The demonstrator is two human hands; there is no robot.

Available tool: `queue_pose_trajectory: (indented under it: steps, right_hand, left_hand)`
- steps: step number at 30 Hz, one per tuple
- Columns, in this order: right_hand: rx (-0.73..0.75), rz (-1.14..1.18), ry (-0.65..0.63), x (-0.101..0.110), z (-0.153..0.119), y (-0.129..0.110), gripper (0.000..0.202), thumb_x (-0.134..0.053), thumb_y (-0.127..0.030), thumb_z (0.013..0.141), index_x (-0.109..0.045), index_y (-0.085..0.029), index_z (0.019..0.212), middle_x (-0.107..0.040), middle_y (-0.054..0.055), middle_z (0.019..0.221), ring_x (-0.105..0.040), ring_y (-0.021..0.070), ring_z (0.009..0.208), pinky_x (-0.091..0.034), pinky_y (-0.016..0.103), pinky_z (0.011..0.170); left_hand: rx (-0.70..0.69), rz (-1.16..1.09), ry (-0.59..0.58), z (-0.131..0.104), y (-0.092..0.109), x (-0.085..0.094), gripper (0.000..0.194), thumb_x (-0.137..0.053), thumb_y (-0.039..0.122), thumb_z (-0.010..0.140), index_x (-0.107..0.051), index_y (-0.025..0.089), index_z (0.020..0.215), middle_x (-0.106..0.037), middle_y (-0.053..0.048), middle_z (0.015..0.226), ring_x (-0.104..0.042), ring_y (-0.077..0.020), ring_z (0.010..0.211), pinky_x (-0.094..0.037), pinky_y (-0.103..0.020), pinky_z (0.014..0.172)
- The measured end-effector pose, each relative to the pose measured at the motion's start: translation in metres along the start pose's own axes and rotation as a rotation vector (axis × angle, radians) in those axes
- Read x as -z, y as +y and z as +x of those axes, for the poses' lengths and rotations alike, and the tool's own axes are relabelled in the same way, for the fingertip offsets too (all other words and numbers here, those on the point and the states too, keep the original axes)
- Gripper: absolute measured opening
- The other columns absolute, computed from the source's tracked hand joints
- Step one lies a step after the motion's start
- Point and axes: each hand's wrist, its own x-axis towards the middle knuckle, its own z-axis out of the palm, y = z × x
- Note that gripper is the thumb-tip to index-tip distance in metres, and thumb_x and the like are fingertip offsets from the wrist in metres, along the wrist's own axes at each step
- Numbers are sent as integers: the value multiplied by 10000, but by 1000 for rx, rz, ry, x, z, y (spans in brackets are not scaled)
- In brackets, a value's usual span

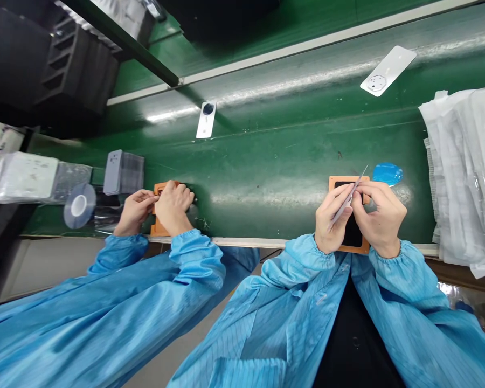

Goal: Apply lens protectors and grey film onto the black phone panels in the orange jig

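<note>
L hand (329, 223) has its fingers closed on a thin panel (343, 207), tilted on edge right of ctr in the frame, w/ R hand (382, 213) fingertips up against its upper part, can't tell if they pinch it too. Panel's over an orange tray (333, 182) w/ a dark inside, blue film (388, 174) just beside at mid-R. Further out: white plate (394, 66) upper R, white plastic stack (461, 178) far R, co-worker's hands (173, 207) at another orange holder (159, 229), mid-L.
</note>
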Motion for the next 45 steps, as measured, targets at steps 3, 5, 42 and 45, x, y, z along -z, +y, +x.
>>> queue_pose_trajectory:
  steps: [3,5,42,45]
  right_hand:
    - [-9,-11,8,-1,1,1,121,-600,-193,963,-698,-246,917,-790,62,960,-764,226,902,-627,369,820]
    - [1,-4,21,-2,1,2,115,-602,-182,958,-683,-247,909,-782,56,941,-756,220,880,-619,361,803]
    - [423,-146,-509,42,-41,50,593,-503,-32,996,-516,-221,1558,-688,120,1424,-653,287,1343,-564,453,1146]
    - [461,-194,-514,43,-38,51,544,-498,-38,1005,-537,-184,1529,-698,133,1405,-670,283,1319,-566,447,1140]
  left_hand:
    - [-3,27,-1,1,6,0,571,-576,669,970,-749,248,1315,-655,-109,1438,-611,-320,1363,-472,-444,1211]
    - [-6,4,-3,1,7,0,551,-594,647,971,-748,247,1317,-655,-110,1441,-614,-323,1363,-467,-453,1216]
    - [-228,610,-588,19,-29,61,362,-447,292,1061,-707,229,1304,-673,-131,1441,-547,-272,1471,-416,-505,1268]
    - [-234,585,-575,19,-32,63,348,-475,267,1053,-705,241,1313,-671,-127,1443,-550,-277,1468,-421,-499,1266]
